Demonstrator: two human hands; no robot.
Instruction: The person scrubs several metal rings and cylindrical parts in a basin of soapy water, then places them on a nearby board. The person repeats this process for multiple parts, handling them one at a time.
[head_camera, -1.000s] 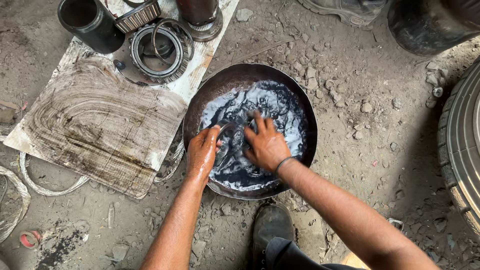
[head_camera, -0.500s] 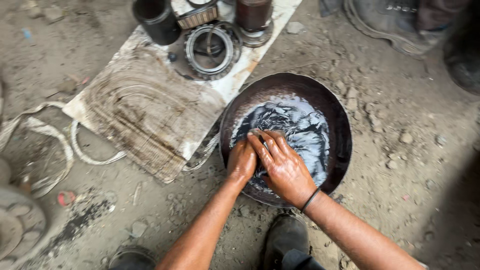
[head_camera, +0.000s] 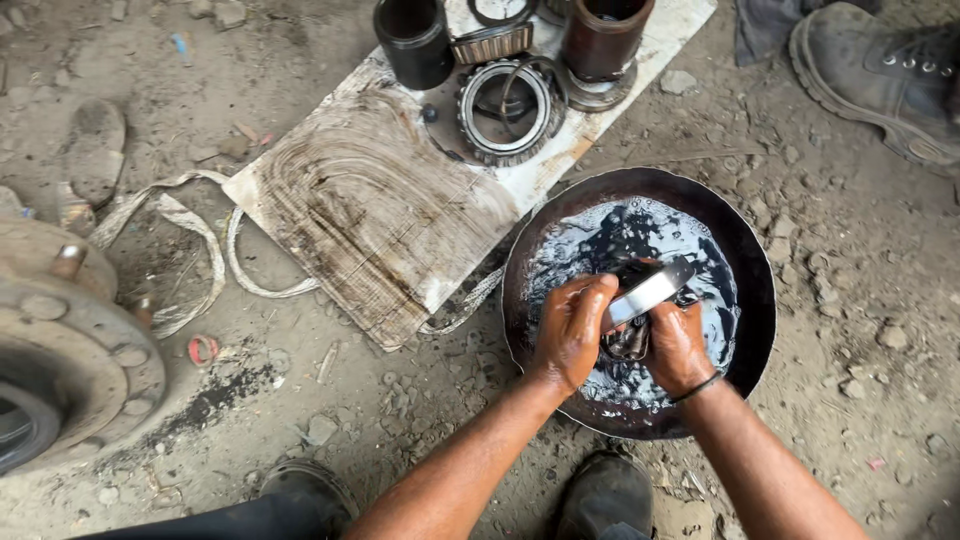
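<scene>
Crouching over bare, stony ground, a person works both hands in a round dark metal basin (head_camera: 520, 300) of black, foamy liquid near the middle right of the head view. Largest of all, though cut off by the left edge, is a rusty wheel hub (head_camera: 70, 350) with studs, only part of it showing. Beside it a scored, grease-stained wooden board (head_camera: 370, 210) lies at a slant, touching the basin's upper left rim; on its far end stand a black cylindrical sleeve (head_camera: 412, 40), a brown rusty sleeve (head_camera: 600, 40) clipped by the top edge, and a roller bearing (head_camera: 505, 110) with a loose ring resting across it. A worn boot (head_camera: 880, 75) of another person enters at the upper right, partly out of frame. A dirty cloth strip (head_camera: 190, 250) loops over the dirt between hub and board. In the basin, the left hand (head_camera: 572, 330) is closed around one end of a shiny metal ring (head_camera: 650, 290), which is held just above the liquid, while the right hand (head_camera: 678, 345) clutches a dark, sodden lump below it, too blackened to identify. How much of the ring lies behind the fingers cannot be made out. A thin dark band (head_camera: 695, 390) circles the right wrist.
</scene>
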